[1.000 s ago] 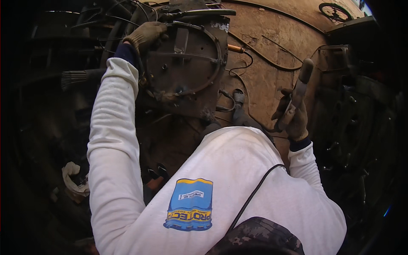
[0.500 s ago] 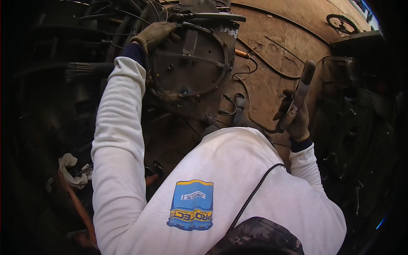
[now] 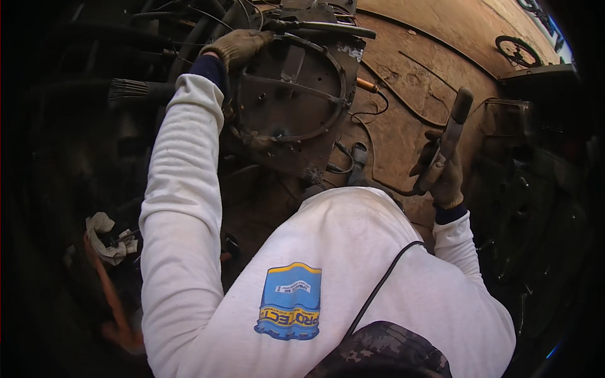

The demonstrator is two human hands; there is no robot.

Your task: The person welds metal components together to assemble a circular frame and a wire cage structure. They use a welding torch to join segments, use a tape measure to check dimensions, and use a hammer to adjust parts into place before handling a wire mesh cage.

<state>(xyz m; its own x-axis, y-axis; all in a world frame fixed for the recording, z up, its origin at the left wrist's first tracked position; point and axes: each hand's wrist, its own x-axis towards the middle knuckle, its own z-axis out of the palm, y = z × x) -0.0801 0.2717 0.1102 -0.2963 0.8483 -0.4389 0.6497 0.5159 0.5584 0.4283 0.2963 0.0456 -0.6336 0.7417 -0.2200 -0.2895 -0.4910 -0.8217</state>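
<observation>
This is a dim, messy workshop with a dusty brown floor [image 3: 403, 145]. On my far left, a bare arm [image 3: 108, 293] belonging to someone else is near a crumpled pale cloth [image 3: 108, 236]. Above that, a bundle of stiff bristles [image 3: 129, 92] pokes out of the dark.

Next comes the left hand [image 3: 239, 47], in a dirty tan glove. It rests at the top left edge of a big metal ring [image 3: 344, 85]; I can't tell if the fingers curl around it or just lie there. The ring is over a dark metal plate [image 3: 318, 151]. I think it would feel hard and stiff, and pretty heavy. It won't squish or break easily, but rough bits could scratch. The rim looks like the best place to hold, with one hand on each side. It's round, thin and dark brown, with little bumps along its edge and a bar across its middle.

Just right of the plate is an orange handle [image 3: 367, 84] with a cord. Farther right, the gloved right hand [image 3: 449, 186] has its fingers wrapped around a long tool [image 3: 450, 138], whose dark, round end points up.
</observation>
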